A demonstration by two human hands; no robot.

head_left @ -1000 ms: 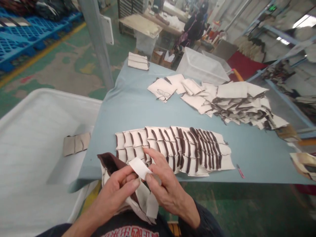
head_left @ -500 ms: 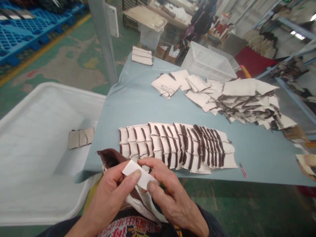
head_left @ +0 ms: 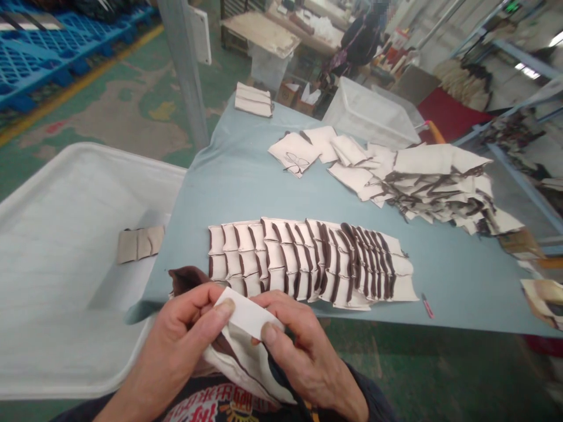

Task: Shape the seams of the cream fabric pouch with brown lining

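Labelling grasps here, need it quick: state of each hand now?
Left hand: closed, pinching one end of the white strip.
Right hand: closed, pinching the strip's other end.

One left hand (head_left: pixel 187 328) and one right hand (head_left: pixel 303 346), with one white strip (head_left: pixel 250 315) between them. Ahead of them, one row of cream pieces (head_left: pixel 277 258), too overlapped to count; beyond, one pair of glasses (head_left: pixel 297 159). Right of the right hand, one pink tool (head_left: pixel 427 306). Left of the left hand, one white bin (head_left: pixel 65 228); far ahead, one grey post (head_left: pixel 185 70).
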